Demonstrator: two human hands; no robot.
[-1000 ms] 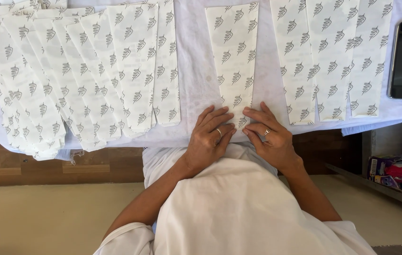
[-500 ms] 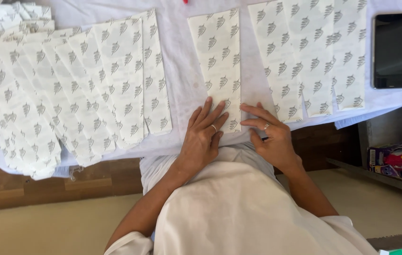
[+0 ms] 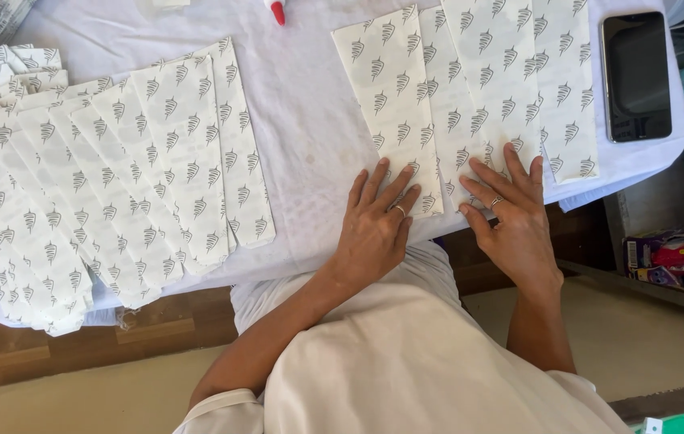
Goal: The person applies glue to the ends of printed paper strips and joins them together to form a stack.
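Since the earlier frames the single patterned paper piece is being seen shifted rightward, now lying just beside the overlapping row of patterned pieces instead of alone in the middle of the cloth, and both hands are being seen moved along with it. The fingers of the left hand are being held flat and spread, gripping nothing, with their tips being pressed on the near end of that single piece. The fingers of the right hand are likewise being kept open and splayed, resting on the near ends of the row of pieces, with a ring being worn on each hand. The pieces are lying on a white cloth that is covering the worktop, their near ends being close to the cloth's front edge. Well apart to the left, a large fan of similar patterned pieces is being spread over the cloth, overlapping one another. A dark phone is lying face up at the right edge of the cloth, just beside the row. A red-tipped object is being cut off by the top edge. A shelf with colourful packages is being seen lower right.
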